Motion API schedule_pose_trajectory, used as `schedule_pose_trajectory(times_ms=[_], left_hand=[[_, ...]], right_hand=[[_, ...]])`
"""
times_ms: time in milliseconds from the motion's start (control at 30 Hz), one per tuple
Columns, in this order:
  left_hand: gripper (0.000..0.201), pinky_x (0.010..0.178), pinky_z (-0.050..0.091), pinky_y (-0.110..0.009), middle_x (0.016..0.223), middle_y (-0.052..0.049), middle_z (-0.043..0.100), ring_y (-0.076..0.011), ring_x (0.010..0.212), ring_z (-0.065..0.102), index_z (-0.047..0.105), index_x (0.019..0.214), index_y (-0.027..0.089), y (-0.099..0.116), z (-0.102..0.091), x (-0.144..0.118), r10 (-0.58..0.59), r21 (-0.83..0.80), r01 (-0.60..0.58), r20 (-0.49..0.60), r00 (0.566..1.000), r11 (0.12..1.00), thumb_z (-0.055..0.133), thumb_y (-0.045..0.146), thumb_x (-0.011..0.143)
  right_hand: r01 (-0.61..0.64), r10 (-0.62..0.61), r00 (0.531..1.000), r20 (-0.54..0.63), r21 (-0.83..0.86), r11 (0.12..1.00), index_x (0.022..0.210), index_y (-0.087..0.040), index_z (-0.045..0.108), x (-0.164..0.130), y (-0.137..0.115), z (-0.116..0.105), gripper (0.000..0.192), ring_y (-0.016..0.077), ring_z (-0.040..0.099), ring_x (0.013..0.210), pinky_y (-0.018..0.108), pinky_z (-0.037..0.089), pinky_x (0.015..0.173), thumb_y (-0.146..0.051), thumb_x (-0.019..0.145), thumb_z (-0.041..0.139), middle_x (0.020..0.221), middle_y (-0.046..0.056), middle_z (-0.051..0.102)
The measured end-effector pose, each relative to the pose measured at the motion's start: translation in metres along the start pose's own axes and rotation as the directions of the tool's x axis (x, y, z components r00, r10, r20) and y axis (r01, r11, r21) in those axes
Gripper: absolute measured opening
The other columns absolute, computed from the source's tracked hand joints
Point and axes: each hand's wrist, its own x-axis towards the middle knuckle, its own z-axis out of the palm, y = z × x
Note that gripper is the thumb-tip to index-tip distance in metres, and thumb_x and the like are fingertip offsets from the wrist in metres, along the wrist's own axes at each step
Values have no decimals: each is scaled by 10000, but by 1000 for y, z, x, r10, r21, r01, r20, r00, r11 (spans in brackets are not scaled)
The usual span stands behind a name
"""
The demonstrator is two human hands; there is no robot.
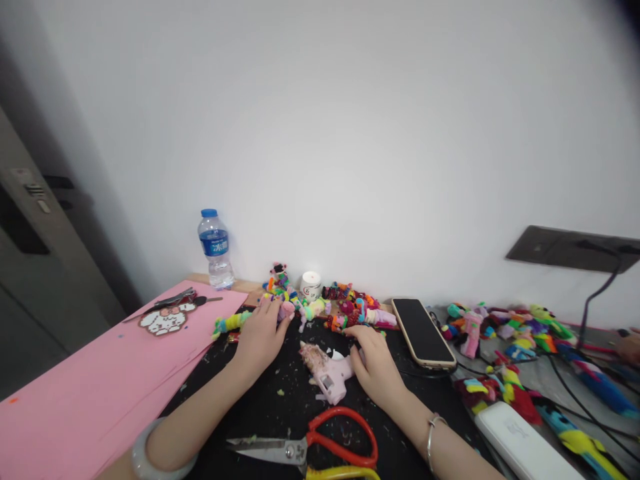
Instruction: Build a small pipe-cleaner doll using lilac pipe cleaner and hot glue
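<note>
My left hand curls over a pink and purple fuzzy pipe-cleaner figure, its thumb on one side and its fingers on the other. Partly under that hand, a yellow-green fuzzy piece sticks out to the left. My right hand has its fingers spread and bent a little, their tips by an orange and red fuzzy figure. Close to its thumb, a pink hot glue gun lies on the black mat. Scissors with a red and a yellow handle lie in front, blades pointing left.
A water bottle and a small white cup stand by the wall. Pink paper covers the left side. To the right lie a phone, a white power bank, cables and several fuzzy figures.
</note>
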Motion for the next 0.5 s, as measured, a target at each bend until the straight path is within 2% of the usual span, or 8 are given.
schedule_pose_trajectory(times_ms=[133, 300, 500], left_hand=[[270, 887, 423, -496, 1054, -156, 652, -343, 1033, 569, 586, 1019, 175, -2, 1, 0, -23, -19, 23, 11, 1000, 1000, 525, 327, 805], [319, 864, 425, -508, 1129, -194, 621, -369, 1059, 561, 572, 1066, 154, -1, 1, -1, -84, 52, 81, 56, 995, 995, 501, 345, 819], [270, 886, 426, -472, 1053, -162, 653, -345, 1100, 542, 579, 1029, 168, -3, 3, -1, -35, 39, 31, 110, 993, 999, 469, 333, 846]], right_hand=[[-11, 10, 1000, 16, 18, 1000, 1070, -173, 543, -1, 2, 1, 291, 230, 551, 983, 384, 423, 858, -84, 835, 396, 1045, 85, 609], [-15, 15, 1000, 13, 28, 999, 1054, -177, 544, 0, 1, 2, 283, 224, 551, 975, 374, 425, 852, -82, 830, 399, 1032, 78, 611], [-32, 31, 999, 28, 39, 999, 1049, -172, 545, -1, 0, 0, 282, 218, 549, 966, 369, 424, 852, -76, 831, 393, 1022, 72, 609]])
